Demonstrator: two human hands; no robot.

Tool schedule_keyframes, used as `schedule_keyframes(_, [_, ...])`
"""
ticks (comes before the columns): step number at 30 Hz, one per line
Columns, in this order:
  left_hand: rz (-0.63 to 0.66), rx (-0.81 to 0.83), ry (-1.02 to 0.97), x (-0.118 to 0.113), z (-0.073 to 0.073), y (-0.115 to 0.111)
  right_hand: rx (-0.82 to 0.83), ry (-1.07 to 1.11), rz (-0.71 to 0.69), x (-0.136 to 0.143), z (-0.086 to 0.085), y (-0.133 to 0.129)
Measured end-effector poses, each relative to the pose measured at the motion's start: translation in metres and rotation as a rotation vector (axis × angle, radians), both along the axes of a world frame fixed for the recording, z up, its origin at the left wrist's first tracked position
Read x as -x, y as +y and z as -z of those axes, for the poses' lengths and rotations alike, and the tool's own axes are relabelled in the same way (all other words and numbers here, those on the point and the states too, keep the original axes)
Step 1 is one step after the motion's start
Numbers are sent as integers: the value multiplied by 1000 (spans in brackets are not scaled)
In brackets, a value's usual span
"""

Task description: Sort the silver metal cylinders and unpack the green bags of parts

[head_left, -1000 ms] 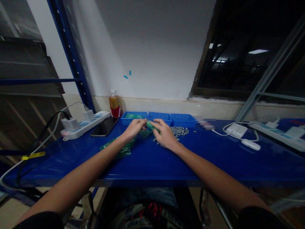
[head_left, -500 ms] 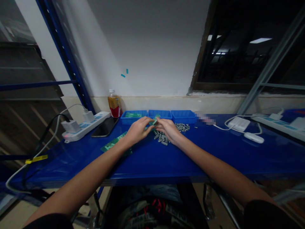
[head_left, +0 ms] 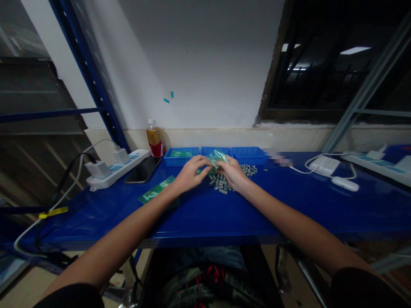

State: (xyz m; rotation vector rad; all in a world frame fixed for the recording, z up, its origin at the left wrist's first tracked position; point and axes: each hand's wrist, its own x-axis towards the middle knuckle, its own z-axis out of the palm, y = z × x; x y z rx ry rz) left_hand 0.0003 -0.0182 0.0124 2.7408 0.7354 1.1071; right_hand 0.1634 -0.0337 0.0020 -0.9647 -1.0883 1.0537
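A shiny green plastic bag (head_left: 218,155) is held between my two hands, above a pile of small metal cylinders (head_left: 220,185). My left hand (head_left: 194,173) pinches the bag's left edge with thumb and fingers. On the other side, my right hand (head_left: 233,172) has its fingers closed on the bag. More small metal parts (head_left: 248,170) lie just right of my right hand. Flat green bags (head_left: 156,191) rest on the table beside my left forearm. Whether anything is inside the held bag I cannot tell.
Three blue trays stand along the wall; the left tray (head_left: 180,161) contains green bags. At left are a drink bottle (head_left: 156,139), a phone (head_left: 143,170) and a power strip (head_left: 118,169). White chargers and cables (head_left: 324,166) lie at right on the blue table (head_left: 205,222).
The green bag has spread out and risen between my hands, showing more of its surface. My hands stay in nearly the same place, and the view has shifted slightly.
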Motion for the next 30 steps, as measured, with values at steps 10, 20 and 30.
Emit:
schedule_keyframes(10, [-124, 398, -85, 10, 3, 19, -229, -445, -45, -3, 9, 3])
schedule_keyframes(20, [-136, 130, 36, 18, -5, 18, -318, -763, 43, -3, -3, -6])
schedule_keyframes(30, [-153, 271, -176, 15, -6, 17, -388, -745, 147, -3, -2, -6])
